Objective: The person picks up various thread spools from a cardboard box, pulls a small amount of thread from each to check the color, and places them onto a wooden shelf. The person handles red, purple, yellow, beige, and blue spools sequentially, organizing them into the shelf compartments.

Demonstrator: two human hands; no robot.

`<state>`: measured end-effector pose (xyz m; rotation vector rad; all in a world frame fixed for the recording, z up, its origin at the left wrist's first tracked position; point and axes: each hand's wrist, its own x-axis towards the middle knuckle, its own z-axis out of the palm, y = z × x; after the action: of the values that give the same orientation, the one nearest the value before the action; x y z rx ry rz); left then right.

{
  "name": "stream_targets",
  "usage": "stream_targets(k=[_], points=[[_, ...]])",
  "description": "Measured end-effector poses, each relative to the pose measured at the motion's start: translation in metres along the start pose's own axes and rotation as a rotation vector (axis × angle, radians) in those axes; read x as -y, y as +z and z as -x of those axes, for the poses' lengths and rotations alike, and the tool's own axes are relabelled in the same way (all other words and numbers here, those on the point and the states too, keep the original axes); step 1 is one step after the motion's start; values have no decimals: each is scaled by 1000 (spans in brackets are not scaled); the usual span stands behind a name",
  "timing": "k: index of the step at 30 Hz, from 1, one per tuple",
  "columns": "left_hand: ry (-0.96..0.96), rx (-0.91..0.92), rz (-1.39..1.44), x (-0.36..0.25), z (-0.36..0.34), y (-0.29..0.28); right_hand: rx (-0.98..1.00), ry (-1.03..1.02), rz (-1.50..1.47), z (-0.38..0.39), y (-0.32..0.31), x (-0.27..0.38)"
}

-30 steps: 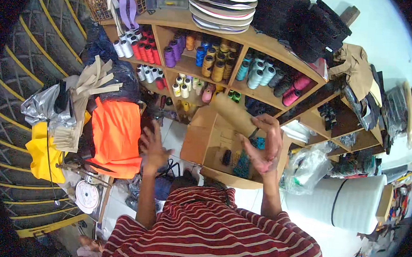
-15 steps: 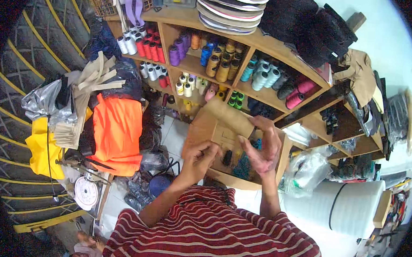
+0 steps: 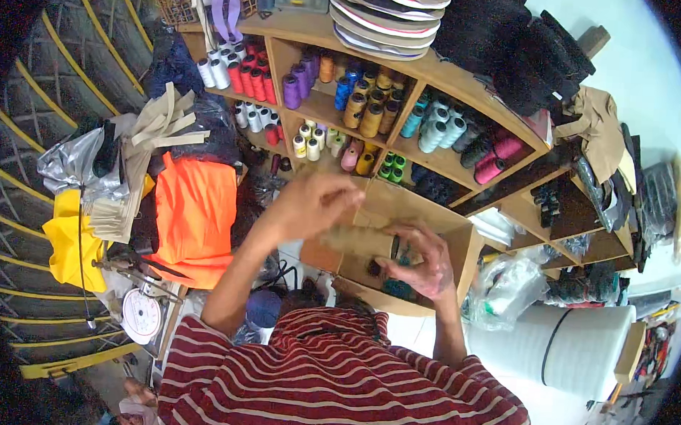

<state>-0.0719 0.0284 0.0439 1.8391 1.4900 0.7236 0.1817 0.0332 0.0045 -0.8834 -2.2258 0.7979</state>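
My right hand (image 3: 421, 261) is above an open cardboard box (image 3: 425, 208), its fingers curved round one end of a flat tan piece (image 3: 350, 240). That piece is smeared by motion; whether it is cloth or card I cannot tell. My left hand (image 3: 310, 205) is raised to the left of the box, nearer the shelves, with thumb and fingers drawn together in a pinch. What it holds, if anything, does not show. Inside the box lie a small dark bundle (image 3: 374, 268) and a teal bundle (image 3: 400, 286), partly hidden by my right hand.
A wooden shelf (image 3: 340, 139) with many thread cones stands ahead, topped by a stack of webbing rolls (image 3: 389, 19). Orange cloth (image 3: 195, 216) and a sewing machine (image 3: 133, 275) are at left. A white foam roll (image 3: 557, 347) lies at right. Another person (image 3: 142, 406) shows lower left.
My left hand has risen and moved left, away from the box. The tan piece has swung down and tilted over the box, while my right hand has dropped slightly.
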Motion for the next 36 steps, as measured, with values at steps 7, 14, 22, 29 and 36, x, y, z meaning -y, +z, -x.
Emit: stream_targets(k=[7, 14, 22, 29, 36], points=[[-65, -179, 581, -11, 59, 105, -325, -22, -20, -12, 3, -2], [194, -247, 546, 80, -3, 106, -136, -225, -130, 3, 5, -24], [132, -323, 123, 25, 13, 31, 76, -105, -249, -11, -15, 6], [118, -232, 151, -6, 37, 26, 34, -94, -50, -15, -7, -10], [-100, -132, 620, 24, 49, 105, -253, 22, -399, -17, 7, -14]])
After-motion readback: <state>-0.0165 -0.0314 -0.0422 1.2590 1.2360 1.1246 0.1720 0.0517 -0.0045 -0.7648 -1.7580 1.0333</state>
